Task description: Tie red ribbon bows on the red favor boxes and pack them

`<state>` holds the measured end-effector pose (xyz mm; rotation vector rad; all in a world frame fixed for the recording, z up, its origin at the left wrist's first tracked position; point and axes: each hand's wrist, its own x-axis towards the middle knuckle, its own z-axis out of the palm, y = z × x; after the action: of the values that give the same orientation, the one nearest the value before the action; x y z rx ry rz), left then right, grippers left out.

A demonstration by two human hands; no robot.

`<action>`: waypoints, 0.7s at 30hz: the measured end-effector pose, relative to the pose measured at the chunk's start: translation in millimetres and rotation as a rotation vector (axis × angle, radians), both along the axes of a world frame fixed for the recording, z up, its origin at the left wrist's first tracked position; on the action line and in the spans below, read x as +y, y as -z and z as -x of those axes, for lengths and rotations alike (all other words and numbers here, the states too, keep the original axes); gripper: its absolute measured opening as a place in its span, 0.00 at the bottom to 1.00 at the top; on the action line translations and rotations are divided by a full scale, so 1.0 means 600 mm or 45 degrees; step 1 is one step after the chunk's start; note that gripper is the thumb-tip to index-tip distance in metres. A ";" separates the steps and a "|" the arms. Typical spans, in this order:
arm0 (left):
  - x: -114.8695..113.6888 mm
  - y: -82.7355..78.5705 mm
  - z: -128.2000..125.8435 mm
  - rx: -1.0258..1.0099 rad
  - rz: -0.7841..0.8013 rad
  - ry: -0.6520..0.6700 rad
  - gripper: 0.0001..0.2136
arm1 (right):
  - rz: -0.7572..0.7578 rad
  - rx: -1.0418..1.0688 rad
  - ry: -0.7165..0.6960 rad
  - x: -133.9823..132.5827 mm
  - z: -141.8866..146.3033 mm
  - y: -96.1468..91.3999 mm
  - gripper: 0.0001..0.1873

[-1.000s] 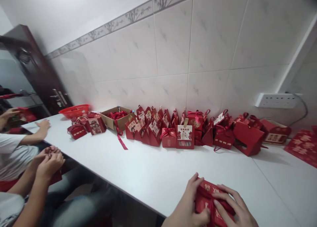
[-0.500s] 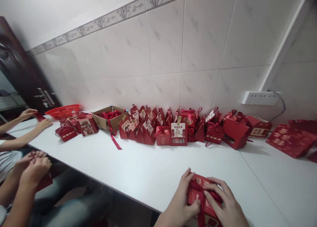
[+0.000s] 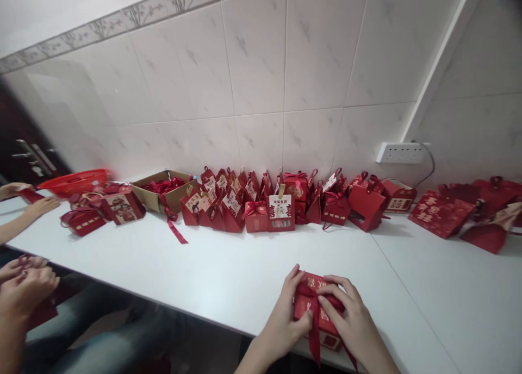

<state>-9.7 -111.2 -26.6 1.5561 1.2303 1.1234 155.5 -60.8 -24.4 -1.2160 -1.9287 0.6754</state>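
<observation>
A red gift box (image 3: 324, 324) with gold lettering lies at the table's near edge between my hands. Dark red ribbon (image 3: 314, 338) crosses its top in a bow, with tails hanging over the front. My left hand (image 3: 287, 311) wraps round the box's left side, its thumb pressed on top near the ribbon. Over the right side, my right hand (image 3: 346, 309) grips the box and its fingers rest on the bow. What the fingertips pinch is partly hidden.
Decorated red boxes (image 3: 232, 205) line the wall. A cardboard box of ribbon (image 3: 153, 200) and a red basket (image 3: 77, 181) stand left of them. Two co-workers' hands (image 3: 30, 281) handle red items at far left. A power strip (image 3: 402, 153) is on the wall.
The view has shifted right and slightly down, so more red boxes show at the right edge. My hands keep hold of the gift box, in nearly the same pose.
</observation>
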 end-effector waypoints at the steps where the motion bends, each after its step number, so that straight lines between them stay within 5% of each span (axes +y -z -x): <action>1: 0.000 -0.001 0.000 -0.001 0.003 0.000 0.30 | 0.000 -0.001 0.000 0.000 0.000 -0.001 0.13; 21: 0.001 -0.004 -0.002 -0.012 0.003 -0.008 0.30 | -0.115 -0.009 0.020 0.001 -0.001 0.001 0.11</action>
<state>-8.3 -110.8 -24.1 1.5447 1.2307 1.1317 156.2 -60.4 -24.7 -1.1774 -1.9321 0.5706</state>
